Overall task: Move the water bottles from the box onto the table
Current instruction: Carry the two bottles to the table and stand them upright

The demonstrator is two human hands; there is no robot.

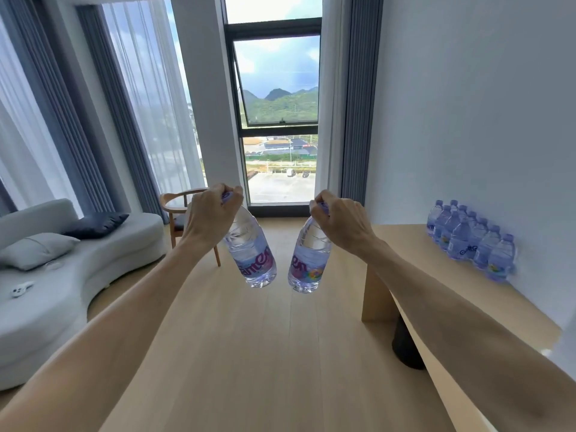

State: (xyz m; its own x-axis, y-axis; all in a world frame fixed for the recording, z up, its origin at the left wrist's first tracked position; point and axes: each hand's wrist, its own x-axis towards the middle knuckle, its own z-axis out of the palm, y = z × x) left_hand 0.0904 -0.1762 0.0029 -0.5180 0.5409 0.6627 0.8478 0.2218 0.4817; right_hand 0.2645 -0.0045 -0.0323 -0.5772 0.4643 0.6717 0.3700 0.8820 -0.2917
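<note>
My left hand [212, 216] grips the cap end of a clear water bottle [252, 254] with a purple label, which hangs tilted over the floor. My right hand [339, 222] grips the cap of a second, matching bottle [307, 260], also hanging tilted, its base close to the first one's. Both are held out in front of me at mid-height, left of the light wooden table [414, 263]. Several more water bottles [470, 238] stand in rows on the table against the right wall. The box is not in view.
A grey sofa [62, 275] with cushions runs along the left, with a small white object on its seat. A wooden chair [184, 216] stands by the tall window. Light wooden floor lies below the bottles. A dark round object [405, 347] sits under the table.
</note>
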